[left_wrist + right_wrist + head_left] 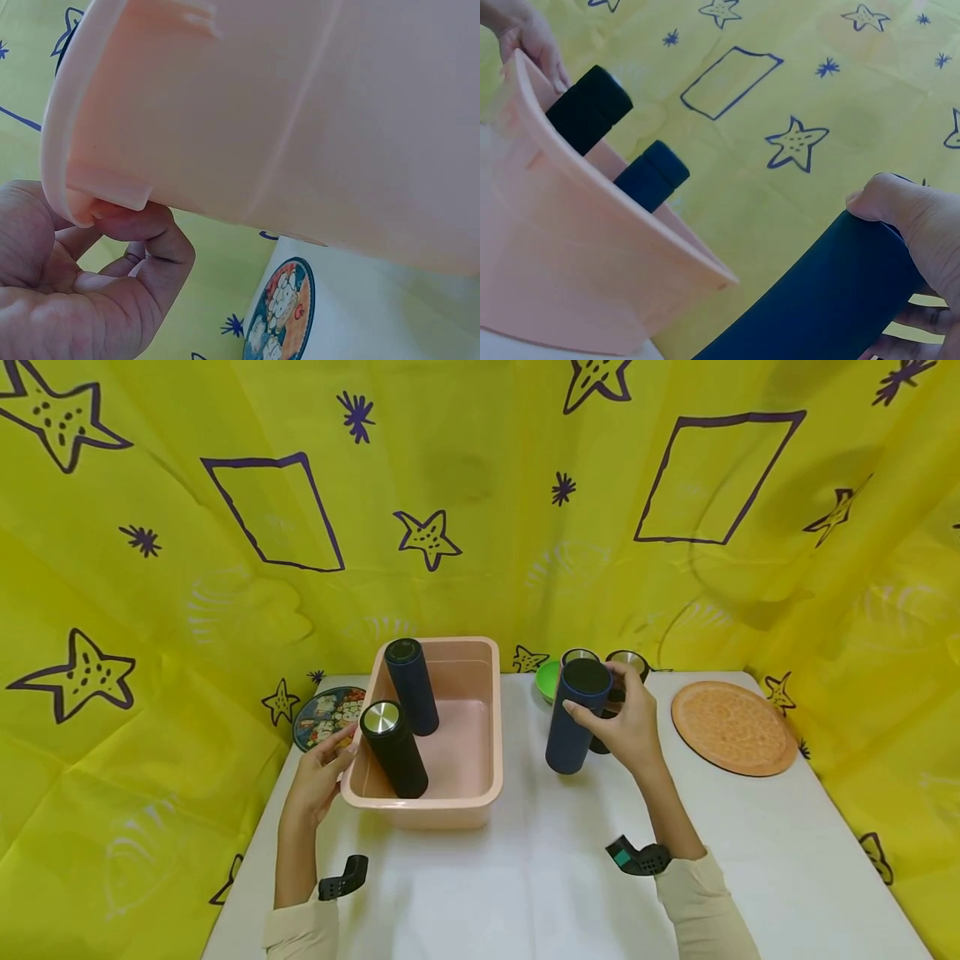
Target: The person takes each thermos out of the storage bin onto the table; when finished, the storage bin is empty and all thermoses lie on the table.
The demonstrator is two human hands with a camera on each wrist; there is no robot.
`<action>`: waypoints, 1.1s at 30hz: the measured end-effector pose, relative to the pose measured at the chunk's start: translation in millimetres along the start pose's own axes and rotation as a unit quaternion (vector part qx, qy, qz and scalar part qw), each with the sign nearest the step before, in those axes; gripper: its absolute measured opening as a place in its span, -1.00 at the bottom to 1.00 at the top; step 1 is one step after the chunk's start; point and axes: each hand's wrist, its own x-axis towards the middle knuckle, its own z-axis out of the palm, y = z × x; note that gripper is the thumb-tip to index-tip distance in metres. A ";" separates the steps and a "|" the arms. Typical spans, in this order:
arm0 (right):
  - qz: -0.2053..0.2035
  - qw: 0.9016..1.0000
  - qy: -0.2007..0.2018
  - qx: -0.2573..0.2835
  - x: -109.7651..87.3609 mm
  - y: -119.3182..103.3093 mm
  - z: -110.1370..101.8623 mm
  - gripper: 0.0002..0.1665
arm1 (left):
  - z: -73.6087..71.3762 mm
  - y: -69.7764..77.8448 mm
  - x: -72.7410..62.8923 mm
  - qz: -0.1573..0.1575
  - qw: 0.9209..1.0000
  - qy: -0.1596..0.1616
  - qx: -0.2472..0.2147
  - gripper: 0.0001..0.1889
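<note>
Head view: the right hand (632, 720) grips a bottle (567, 731) right of centre; only here, a green bowl (547, 680). Left wrist: the left hand (90, 292) pinches the bin rim (60, 150), lower left. Right wrist alone: fingers (926, 319) behind the bottle, lower right.

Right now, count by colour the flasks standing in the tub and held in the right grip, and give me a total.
Dark blue flasks: 2, one in the right grip, one in the tub
Black flask: 1, in the tub
Total: 3
</note>
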 end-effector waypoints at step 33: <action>0.019 0.999 0.039 -0.004 -14.6 41.8 14.5 -0.17 | 1.2 -0.2 -0.6 -0.005 1.000 0.004 -0.002 -0.46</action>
